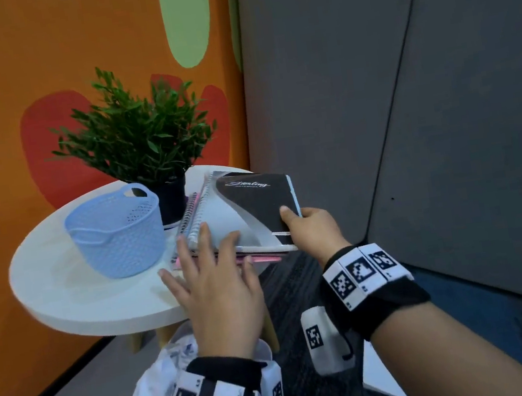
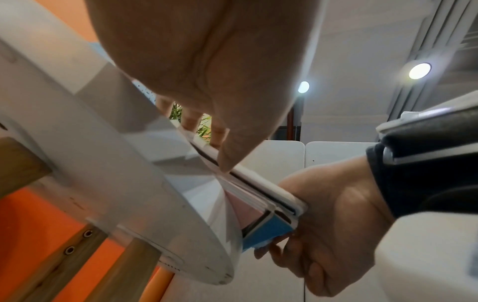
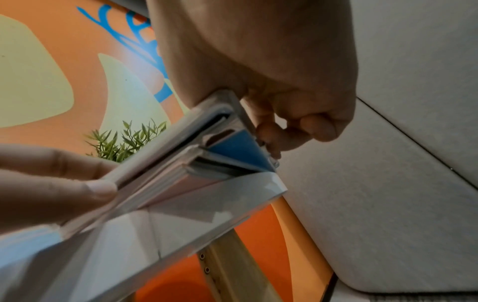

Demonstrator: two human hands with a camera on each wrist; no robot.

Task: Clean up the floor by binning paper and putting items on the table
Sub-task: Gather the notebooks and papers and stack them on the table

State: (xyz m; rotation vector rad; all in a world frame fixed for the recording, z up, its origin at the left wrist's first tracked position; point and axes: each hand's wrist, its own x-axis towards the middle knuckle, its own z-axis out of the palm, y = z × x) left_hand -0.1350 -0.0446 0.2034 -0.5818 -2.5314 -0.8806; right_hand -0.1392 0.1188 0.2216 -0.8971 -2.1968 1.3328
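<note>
A stack of notebooks (image 1: 248, 213), topped by a black-and-white spiral one, lies on the right side of the round white table (image 1: 65, 292) and overhangs its edge. My right hand (image 1: 304, 228) grips the stack's near right corner, thumb on top and fingers curled beneath (image 3: 269, 130). My left hand (image 1: 209, 272) rests flat with straight fingers on the stack's near left edge. The right wrist view shows the stack's edges (image 3: 181, 163), with a blue cover underneath. In the left wrist view the stack (image 2: 261, 196) sits on the table rim (image 2: 155, 183).
A pale blue perforated basket (image 1: 116, 231) stands on the table left of the stack, and a potted green plant (image 1: 141, 141) is behind it. Grey wall panels (image 1: 408, 110) close in on the right. A white bag (image 1: 152, 391) lies on the floor below the table.
</note>
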